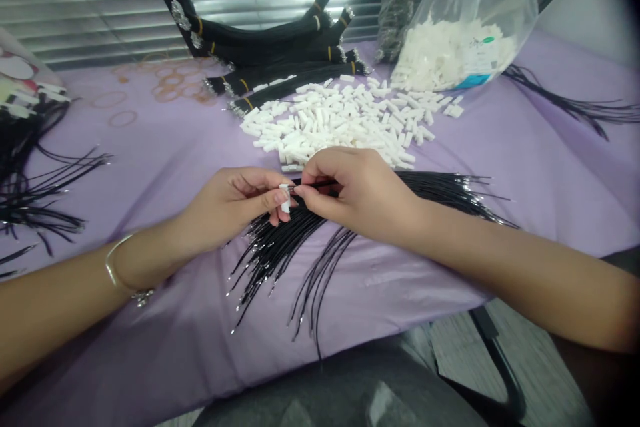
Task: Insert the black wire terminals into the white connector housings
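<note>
White plastic connector housing pinched beside a black wire

The white plastic connector housing stands upright in a narrow pinch between the thumb and fingers of the left hand. The right hand is closed just as narrowly on a thin black wire, its end reaching toward the housing. The fingers hide the exact meeting point, so whether the wire has entered the housing cannot be told. A thin metal bangle with a small charm circles the left wrist.

Under both hands, a fanned bundle of thin black wires with silver tips lies across a counter covered in lilac cloth. Just past the right hand spreads a loose heap of small white plastic connector housings. Farther on, a clear plastic bag of white housings with a printed label slumps at the heap's far edge, beside bundled thick black cables with gold bands and silver ends. Loose bunches of black wire trail near the left side, and another black wire bunch lies to the right. Tan rubber bands are scattered on the cloth, and a slatted window blind fills the background.
</note>
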Demonstrator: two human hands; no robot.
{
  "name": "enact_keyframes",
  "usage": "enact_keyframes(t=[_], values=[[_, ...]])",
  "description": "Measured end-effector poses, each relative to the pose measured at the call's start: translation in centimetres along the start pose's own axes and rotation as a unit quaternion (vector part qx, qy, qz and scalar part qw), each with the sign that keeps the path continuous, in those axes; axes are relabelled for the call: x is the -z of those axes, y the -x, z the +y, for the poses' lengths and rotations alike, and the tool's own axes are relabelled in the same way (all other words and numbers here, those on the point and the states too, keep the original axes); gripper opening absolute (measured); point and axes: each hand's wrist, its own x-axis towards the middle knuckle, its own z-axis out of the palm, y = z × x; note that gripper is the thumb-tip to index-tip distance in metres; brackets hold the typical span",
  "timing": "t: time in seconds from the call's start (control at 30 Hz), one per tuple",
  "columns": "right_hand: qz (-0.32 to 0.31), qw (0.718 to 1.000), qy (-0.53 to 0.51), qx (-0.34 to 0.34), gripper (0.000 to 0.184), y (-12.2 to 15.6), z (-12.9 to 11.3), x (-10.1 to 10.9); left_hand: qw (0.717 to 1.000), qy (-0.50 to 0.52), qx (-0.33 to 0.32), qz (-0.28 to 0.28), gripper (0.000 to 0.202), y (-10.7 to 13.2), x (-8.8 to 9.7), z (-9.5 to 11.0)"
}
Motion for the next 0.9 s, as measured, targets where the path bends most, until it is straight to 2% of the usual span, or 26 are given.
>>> enact_keyframes(t=[0.13,0.6,0.9], values=[[0.001,1.000,-0.013,-0.019,0.011,0.04,-0.02,0.03,1.000,0.010,0.003,0.001,0.011,0.06,0.02,-0.15],[0.019,0.999,-0.022,-0.013,0.007,0.26,-0.21,-0.12,1.000,-0.001,0.016,0.009,0.012,0.01,-0.10,0.16],[-0.002,0.998,-0.055,-0.042,0.016,0.30,-0.14,-0.07,1.000,-0.015,0.012,0.009,0.009,0.01,-0.20,0.16]])
